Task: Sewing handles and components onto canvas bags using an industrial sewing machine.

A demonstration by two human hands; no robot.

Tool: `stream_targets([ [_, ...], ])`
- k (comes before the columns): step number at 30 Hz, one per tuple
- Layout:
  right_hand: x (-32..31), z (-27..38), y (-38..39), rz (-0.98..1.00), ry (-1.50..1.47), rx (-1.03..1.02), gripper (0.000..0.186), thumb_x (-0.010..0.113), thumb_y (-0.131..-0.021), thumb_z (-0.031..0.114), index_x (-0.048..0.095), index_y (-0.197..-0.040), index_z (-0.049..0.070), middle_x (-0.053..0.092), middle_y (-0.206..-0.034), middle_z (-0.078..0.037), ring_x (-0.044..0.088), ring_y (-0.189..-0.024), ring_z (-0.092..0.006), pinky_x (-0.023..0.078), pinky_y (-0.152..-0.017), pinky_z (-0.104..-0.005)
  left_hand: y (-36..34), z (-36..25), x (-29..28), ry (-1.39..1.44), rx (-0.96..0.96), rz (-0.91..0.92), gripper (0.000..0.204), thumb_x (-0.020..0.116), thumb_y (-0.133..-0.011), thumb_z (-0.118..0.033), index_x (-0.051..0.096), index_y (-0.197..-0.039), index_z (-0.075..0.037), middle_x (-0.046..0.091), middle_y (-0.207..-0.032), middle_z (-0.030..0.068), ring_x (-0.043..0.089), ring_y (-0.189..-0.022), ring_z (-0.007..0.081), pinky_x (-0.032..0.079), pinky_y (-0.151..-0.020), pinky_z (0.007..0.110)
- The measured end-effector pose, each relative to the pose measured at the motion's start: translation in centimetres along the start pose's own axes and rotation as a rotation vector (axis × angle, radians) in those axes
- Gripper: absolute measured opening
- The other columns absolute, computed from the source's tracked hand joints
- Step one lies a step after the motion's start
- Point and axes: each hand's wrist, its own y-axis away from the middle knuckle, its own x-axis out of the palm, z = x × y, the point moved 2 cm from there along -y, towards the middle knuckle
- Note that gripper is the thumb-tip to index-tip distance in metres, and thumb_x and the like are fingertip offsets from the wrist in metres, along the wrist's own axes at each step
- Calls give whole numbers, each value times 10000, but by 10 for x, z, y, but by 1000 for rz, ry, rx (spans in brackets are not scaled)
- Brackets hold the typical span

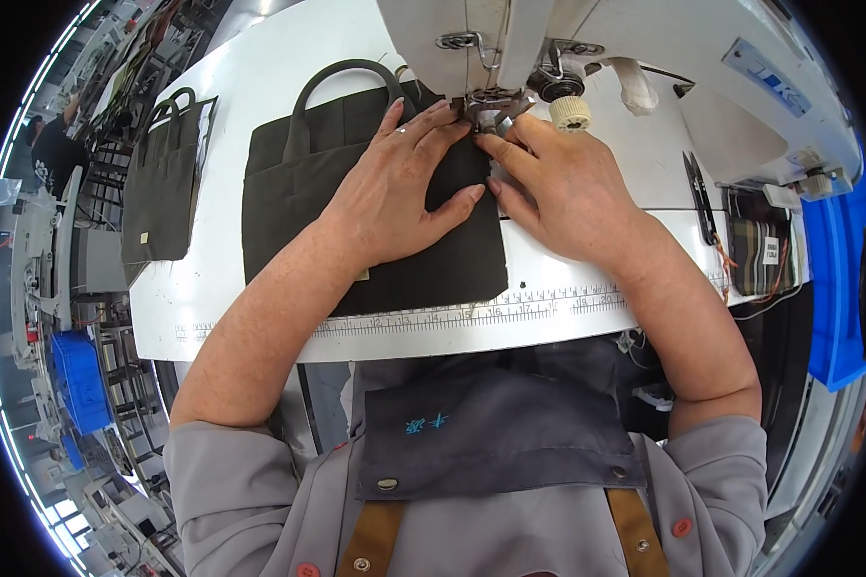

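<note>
A dark olive fabric bag piece [308, 231] with a looped handle [342, 69] lies flat on the white sewing table, its far right edge at the machine's presser foot [491, 108]. My left hand [390, 183] rests palm down on the fabric, fingers stretched toward the foot and thumb spread wide. Just right of the foot is my right hand [568, 178]. Its index finger and thumb are apart, their tips at the bag's right edge, while the other fingers are bent and partly hidden beside the foot. The needle point cannot be made out.
The sewing machine head [645, 48] hangs over the far side, with a cream knob [570, 113] near my right hand. A second dark bag [164, 183] lies left. Black scissors [700, 197] and plaid fabric [762, 245] are right. A ruler strip [433, 319] lines the front edge.
</note>
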Motion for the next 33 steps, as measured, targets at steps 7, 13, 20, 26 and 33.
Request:
stream_targets([
  [7,1,0,3,8,-24,40,318,725,-889,239,723,-1166,82,647,-938,-75,678,-855,-285,558,-716,-426,0,0,0,21,9,-11,625,765,-900,-318,567,-1404,-4,585,-1442,195,509,-1412,350,273,-1254,561],
  [13,-1,0,2,36,-8,54,329,717,-898,244,720,-1182,79,648,-941,-70,680,-853,-283,562,-718,-423,0,1,0,12,6,-5,638,765,-898,-331,562,-1406,-3,587,-1434,199,519,-1402,352,271,-1258,558],
  [20,0,-1,2,24,-19,38,333,721,-895,242,719,-1187,82,645,-939,-69,680,-859,-280,560,-721,-422,-4,5,-2,-1,-5,5,625,754,-909,-345,577,-1381,24,595,-1408,225,530,-1385,364,267,-1266,544],
  [26,-1,0,3,21,-26,33,330,728,-893,243,719,-1181,82,637,-929,-72,678,-860,-285,556,-719,-425,-4,9,0,-19,18,2,648,741,-921,-369,574,-1387,50,598,-1400,236,530,-1384,368,260,-1271,537],
  [33,-1,-1,4,32,-21,42,335,726,-904,269,724,-1183,83,636,-939,-77,679,-849,-290,556,-716,-425,-9,15,-3,-45,13,28,665,714,-933,-436,602,-1358,63,583,-1432,237,512,-1407,351,275,-1260,531],
])
